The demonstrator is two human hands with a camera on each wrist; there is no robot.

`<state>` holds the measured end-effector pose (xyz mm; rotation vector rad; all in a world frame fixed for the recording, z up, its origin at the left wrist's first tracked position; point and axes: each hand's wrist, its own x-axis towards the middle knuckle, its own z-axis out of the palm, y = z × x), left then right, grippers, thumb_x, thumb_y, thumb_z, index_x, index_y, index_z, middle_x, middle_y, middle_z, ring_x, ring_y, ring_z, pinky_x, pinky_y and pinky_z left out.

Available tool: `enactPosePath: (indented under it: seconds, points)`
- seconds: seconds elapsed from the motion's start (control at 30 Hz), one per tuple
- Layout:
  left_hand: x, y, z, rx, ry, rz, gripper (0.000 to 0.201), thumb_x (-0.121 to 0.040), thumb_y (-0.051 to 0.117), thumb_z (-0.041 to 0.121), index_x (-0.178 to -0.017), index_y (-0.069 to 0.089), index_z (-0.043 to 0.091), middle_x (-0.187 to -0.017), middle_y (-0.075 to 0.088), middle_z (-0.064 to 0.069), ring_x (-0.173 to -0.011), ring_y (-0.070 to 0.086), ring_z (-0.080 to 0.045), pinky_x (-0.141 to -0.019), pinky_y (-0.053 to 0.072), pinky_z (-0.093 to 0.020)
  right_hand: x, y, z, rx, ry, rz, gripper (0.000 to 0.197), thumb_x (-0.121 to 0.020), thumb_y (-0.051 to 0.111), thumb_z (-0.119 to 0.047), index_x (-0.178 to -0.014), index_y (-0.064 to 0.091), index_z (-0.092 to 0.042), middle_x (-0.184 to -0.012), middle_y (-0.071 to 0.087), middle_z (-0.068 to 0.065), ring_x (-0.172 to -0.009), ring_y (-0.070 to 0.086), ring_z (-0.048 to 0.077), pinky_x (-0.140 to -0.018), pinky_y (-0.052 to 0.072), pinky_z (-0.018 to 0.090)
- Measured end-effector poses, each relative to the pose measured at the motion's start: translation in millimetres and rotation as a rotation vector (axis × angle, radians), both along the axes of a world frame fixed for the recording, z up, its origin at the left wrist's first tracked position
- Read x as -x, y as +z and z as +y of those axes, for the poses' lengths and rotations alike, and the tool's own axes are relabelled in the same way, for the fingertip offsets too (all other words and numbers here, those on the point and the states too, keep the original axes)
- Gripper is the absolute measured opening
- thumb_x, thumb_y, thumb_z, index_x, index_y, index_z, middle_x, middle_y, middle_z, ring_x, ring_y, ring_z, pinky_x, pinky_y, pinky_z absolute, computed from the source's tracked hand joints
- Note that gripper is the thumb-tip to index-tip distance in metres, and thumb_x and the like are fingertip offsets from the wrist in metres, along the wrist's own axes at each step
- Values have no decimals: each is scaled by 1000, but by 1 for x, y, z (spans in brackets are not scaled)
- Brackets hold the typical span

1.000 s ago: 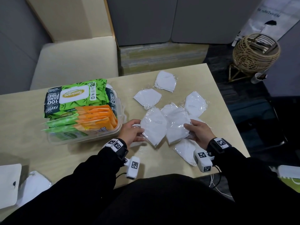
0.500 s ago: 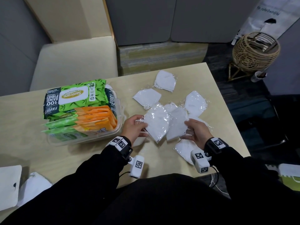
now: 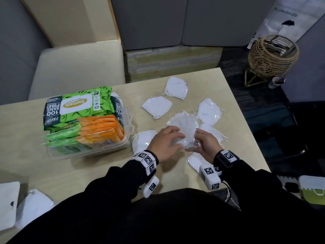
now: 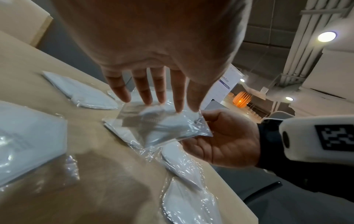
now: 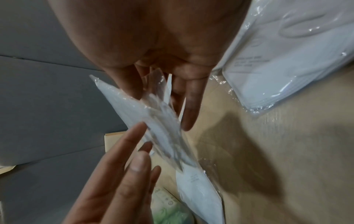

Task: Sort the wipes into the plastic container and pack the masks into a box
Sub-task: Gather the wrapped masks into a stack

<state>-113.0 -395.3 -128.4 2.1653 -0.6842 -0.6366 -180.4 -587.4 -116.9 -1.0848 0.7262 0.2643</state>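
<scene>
Near the table's front right, a small stack of white masks in clear wrappers is held between both hands. My right hand pinches the masks between thumb and fingers. My left hand lays straight fingers on top of the stack. Several more wrapped masks lie loose around it, such as one at the back and one by the container. A clear plastic container at the left holds green wipes packs and orange ones.
A flat white box piece and another wrapped mask lie at the table's near left corner. Beyond the table are a beige seat and a rattan basket on the floor. The table's right edge is close to the masks.
The hands have come together. The two masks held apart before now overlap in one stack, and my left hand has slid right onto its top.
</scene>
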Motion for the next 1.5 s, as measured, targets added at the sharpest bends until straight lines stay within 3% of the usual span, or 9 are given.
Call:
enactPosePath:
  seconds: [0.1,0.2,0.37,0.5,0.73,1.0,1.17,1.33,1.5]
  points:
    - [-6,1,7,-14,-38,-43,39,-83,68,27,-121,75,34,-127,55,15,-119,55,-15,-108,44,-39,2,-2,0,-86,-14,17,33,-104,56,-28,-121,70,-4,-100,70,10,-84,69,29,-75,62,49]
    - [-10,3,11,12,-100,-40,39,-86,71,19,-124,74,28,-120,61,9,-114,59,-16,-105,47,-38,2,-5,5,62,59,-70,8,-97,69,-12,-93,65,-6,-80,51,10,-69,57,21,-76,63,47]
    - [-20,5,23,92,380,-91,62,-80,84,19,-135,58,30,-132,48,2,-116,57,-18,-106,46,-34,-4,-6,10,168,134,-122,33,-90,72,3,-121,69,-6,-108,76,19,-92,73,34,-73,65,45]
    - [-25,0,34,191,442,343,95,-85,82,7,-155,29,45,-141,48,-6,-108,63,-11,-101,55,-40,-8,-4,14,155,184,-138,38,-86,74,7,-121,69,-7,-107,77,19,-88,74,32,-71,65,42]
    - [-18,-16,39,293,615,639,78,-78,82,0,-135,48,43,-121,64,-26,-104,72,-36,-90,62,-51,-9,-5,22,129,149,-118,32,-88,74,4,-118,70,-4,-111,76,22,-99,75,41,-85,61,58]
    - [-20,-16,37,263,641,633,49,-84,84,6,-119,52,20,-105,62,-17,-89,70,-29,-67,62,-38,-14,-5,25,186,176,-86,17,-97,68,-8,-113,71,-4,-101,75,21,-88,73,38,-80,63,55]
    - [-20,-18,38,249,631,615,61,-84,88,25,-133,52,21,-108,65,-7,-98,70,-24,-88,61,-47,-12,-7,24,279,207,-96,24,-91,74,1,-114,67,-4,-87,79,4,-80,77,27,-73,65,51]
    - [-30,-35,61,-261,531,195,62,-96,68,30,-152,44,19,-152,48,-10,-140,47,-30,-117,37,-43,-9,-14,4,385,140,2,22,-84,77,4,-101,67,-6,-78,75,2,-68,71,21,-56,58,31]
    - [-12,-44,66,-751,118,6,84,-87,64,14,-159,21,19,-160,20,-20,-146,27,-40,-113,38,-44,-7,-16,-1,281,93,111,17,-89,71,5,-100,68,-9,-68,69,-3,-51,64,6,-72,61,44]
